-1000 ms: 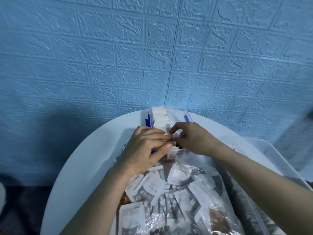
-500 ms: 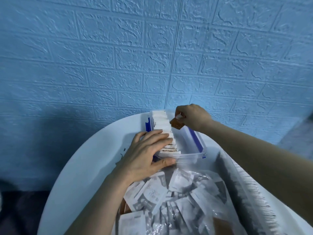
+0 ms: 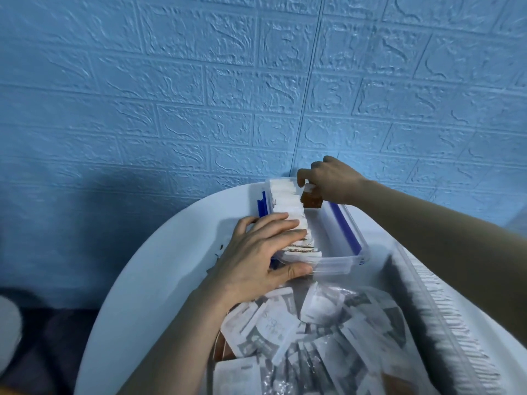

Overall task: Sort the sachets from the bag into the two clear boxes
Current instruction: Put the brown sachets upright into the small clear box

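A clear box (image 3: pixel 339 265) with blue clips stands on the round white table (image 3: pixel 159 269) near the wall. A row of white sachets (image 3: pixel 288 206) stands on edge along its left side. My left hand (image 3: pixel 259 255) lies over the near end of that row, fingers straight on the sachets and thumb against the box's front wall. My right hand (image 3: pixel 328 178) pinches a brown sachet (image 3: pixel 311 198) over the far right part of the box. A clear plastic bag (image 3: pixel 328 337) full of white and brown sachets lies nearest to me.
A blue brick-patterned wall (image 3: pixel 256 81) rises right behind the table. A large clear tub (image 3: pixel 445 317) holds the bag, its rim running down the right. A dark floor lies to the left of the table.
My right hand left the near end of the sachet row and moved to the far right of the box with a brown sachet. My left hand stayed on the row.
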`<state>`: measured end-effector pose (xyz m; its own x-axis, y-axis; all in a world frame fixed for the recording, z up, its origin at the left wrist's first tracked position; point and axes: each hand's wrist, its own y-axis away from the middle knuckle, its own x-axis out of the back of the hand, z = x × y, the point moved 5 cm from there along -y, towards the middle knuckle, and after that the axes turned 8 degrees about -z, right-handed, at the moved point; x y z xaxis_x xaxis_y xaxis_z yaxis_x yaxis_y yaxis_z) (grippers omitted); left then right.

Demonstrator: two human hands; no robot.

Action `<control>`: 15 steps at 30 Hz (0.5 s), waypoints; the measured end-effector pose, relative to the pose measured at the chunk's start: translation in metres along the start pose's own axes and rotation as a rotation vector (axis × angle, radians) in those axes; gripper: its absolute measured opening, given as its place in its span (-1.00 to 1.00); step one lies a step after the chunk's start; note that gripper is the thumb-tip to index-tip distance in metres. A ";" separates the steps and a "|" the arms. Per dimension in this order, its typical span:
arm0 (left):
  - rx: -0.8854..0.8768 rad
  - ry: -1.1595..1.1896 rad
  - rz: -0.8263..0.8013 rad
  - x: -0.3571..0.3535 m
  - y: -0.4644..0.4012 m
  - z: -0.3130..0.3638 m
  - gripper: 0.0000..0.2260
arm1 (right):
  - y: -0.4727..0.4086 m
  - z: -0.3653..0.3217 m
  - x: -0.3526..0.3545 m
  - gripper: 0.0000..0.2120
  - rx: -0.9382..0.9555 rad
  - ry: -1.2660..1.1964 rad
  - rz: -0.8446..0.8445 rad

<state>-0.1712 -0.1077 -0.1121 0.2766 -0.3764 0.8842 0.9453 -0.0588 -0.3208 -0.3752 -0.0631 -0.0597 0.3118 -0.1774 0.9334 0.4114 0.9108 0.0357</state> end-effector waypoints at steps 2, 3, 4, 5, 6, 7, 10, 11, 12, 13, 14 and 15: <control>0.001 0.002 0.004 0.000 0.000 0.000 -0.39 | -0.001 -0.005 -0.001 -0.69 0.010 0.086 0.051; 0.002 0.005 0.003 0.000 0.000 0.000 -0.40 | -0.001 -0.007 -0.002 -0.66 0.008 0.116 0.086; 0.003 0.008 -0.001 0.000 0.000 0.001 -0.39 | 0.000 -0.008 -0.002 -0.65 -0.012 0.127 0.118; 0.004 0.011 -0.007 0.000 0.000 0.000 -0.38 | 0.000 -0.006 -0.001 -0.66 -0.053 0.113 0.143; 0.005 0.012 -0.011 0.000 0.000 0.000 -0.37 | 0.000 -0.003 0.000 -0.68 -0.103 0.076 0.158; 0.004 0.013 -0.013 0.000 0.000 0.000 -0.37 | 0.000 0.000 0.001 -0.70 -0.154 0.028 0.155; 0.003 0.020 -0.015 0.000 0.001 0.000 -0.36 | 0.000 0.008 -0.001 -0.73 -0.257 -0.025 0.082; 0.004 0.023 -0.015 0.000 0.001 0.001 -0.36 | 0.000 0.010 -0.002 -0.72 -0.286 -0.029 0.069; 0.007 0.027 -0.016 0.000 0.001 0.001 -0.36 | 0.000 0.012 -0.003 -0.70 -0.316 -0.040 0.067; 0.009 0.030 -0.017 0.000 0.001 0.001 -0.36 | 0.000 0.014 -0.003 -0.69 -0.343 -0.048 0.069; 0.008 0.031 -0.018 0.000 0.001 0.000 -0.37 | -0.001 0.015 -0.004 -0.66 -0.365 -0.051 0.071; 0.005 0.031 -0.020 0.000 0.001 -0.001 -0.37 | -0.002 0.016 -0.005 -0.64 -0.387 -0.056 0.070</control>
<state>-0.1703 -0.1084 -0.1123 0.2524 -0.4038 0.8793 0.9514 -0.0622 -0.3017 -0.3909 -0.0578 -0.0584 0.3074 -0.0894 0.9474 0.6865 0.7103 -0.1558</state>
